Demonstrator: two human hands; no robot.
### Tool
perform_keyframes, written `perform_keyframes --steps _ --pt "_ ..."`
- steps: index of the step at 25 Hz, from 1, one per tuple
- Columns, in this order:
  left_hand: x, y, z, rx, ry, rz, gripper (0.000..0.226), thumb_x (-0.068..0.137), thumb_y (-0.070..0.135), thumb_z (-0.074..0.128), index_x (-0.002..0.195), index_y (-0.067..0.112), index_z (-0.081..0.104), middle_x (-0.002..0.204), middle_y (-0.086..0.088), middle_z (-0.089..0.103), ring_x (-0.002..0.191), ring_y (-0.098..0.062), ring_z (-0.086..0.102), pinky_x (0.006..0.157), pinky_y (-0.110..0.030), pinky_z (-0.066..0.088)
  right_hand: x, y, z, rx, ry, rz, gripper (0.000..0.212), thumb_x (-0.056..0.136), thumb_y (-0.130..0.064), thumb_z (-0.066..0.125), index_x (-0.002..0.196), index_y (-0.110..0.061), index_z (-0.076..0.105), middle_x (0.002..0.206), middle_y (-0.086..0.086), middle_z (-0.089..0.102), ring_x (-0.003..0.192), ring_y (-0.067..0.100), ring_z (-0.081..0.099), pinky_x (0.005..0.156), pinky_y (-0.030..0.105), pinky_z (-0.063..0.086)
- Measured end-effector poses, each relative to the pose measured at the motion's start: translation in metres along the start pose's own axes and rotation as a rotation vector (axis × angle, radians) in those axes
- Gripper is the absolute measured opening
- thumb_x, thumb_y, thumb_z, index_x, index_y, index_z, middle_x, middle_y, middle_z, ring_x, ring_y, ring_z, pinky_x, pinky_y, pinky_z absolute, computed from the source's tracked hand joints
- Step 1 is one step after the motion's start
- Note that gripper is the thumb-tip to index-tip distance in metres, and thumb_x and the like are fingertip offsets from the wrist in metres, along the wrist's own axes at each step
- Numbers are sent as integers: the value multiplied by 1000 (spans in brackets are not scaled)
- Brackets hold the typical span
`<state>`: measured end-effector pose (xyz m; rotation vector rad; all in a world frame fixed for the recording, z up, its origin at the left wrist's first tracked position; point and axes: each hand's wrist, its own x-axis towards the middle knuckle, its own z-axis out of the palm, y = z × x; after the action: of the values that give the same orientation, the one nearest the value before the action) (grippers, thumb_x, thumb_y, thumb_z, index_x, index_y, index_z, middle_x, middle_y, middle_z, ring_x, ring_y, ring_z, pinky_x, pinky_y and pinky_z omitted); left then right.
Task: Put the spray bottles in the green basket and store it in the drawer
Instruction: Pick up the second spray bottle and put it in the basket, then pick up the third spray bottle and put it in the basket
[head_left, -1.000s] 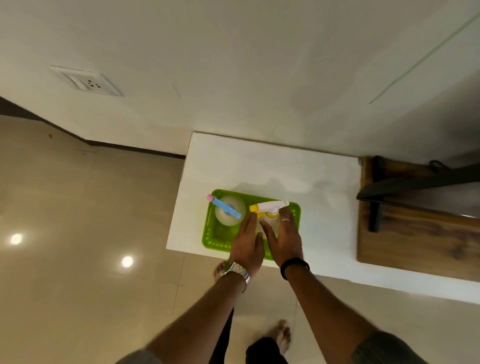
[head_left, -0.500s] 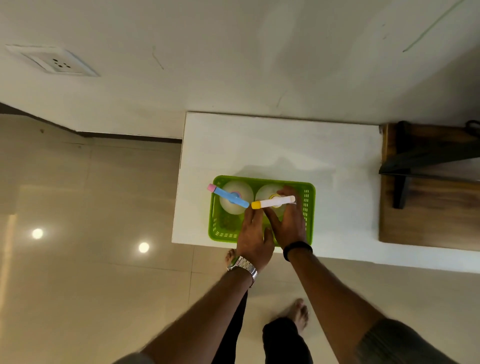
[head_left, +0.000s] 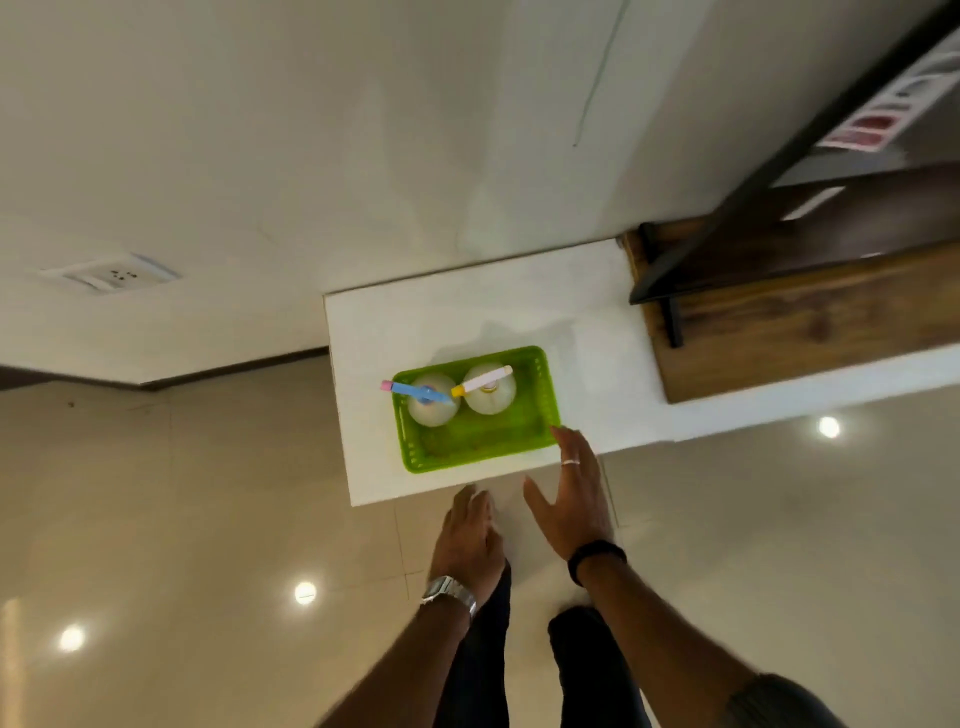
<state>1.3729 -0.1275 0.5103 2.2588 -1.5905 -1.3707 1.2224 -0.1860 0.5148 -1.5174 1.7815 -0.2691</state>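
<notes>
The green basket (head_left: 475, 413) is seen resting on the white tabletop (head_left: 467, 317), close to its near edge, and every other place is given from this basket. Two spray bottles are stood upright inside it, against its far wall: the bottle with the blue trigger head (head_left: 431, 397) is placed at the basket's left end, and the bottle with the white and yellow trigger head (head_left: 488, 388) is set just beside it toward the middle. The right hand (head_left: 571, 499) is held open with fingers spread, its fingertips at the basket's near right corner; actual contact cannot be told. The left hand (head_left: 467, 535) is kept below the basket, past the table edge, empty, with fingers loosely together. A wooden shelf (head_left: 810, 312) is found well to the basket's right.
</notes>
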Motion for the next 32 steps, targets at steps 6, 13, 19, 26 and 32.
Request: perform_keyframes --steps 6,13,19,26,32 --pt "-67 61 -8 441 -226 204 60 99 31 44 155 15 29 167 -10 16 154 -27 18 123 -40 24 -139 49 -83 -63 31 304 82 92 -45 59 158 -18 20 168 11 13 156 26 11 125 45 19" --pt "-150 187 72 775 -320 590 64 95 33 50 153 12 31 164 -10 24 149 -29 28 118 -42 30 -307 149 -152 27 234 597 72 96 -46 54 156 -17 27 165 10 23 154 27 17 124 47 21" --pt "-262 256 193 982 -437 928 64 97 34 51 152 8 33 162 -12 30 149 -29 30 119 -38 29 -456 234 -167 56 353 893 75 96 -48 49 158 -16 21 164 11 21 153 30 16 122 51 20" --pt "-385 304 337 1167 -597 1282 63 96 35 52 148 5 35 158 -14 35 147 -30 33 116 -42 33 -596 311 -180 338 574 1274 77 93 -47 51 157 -17 20 159 10 26 149 32 20 115 54 27" --pt "-448 337 453 1320 -740 1460 66 96 38 51 152 9 31 160 -11 33 147 -30 34 116 -43 36 -660 375 -182 482 652 1464 77 92 -45 52 156 -17 21 157 10 29 146 30 24 112 53 29"
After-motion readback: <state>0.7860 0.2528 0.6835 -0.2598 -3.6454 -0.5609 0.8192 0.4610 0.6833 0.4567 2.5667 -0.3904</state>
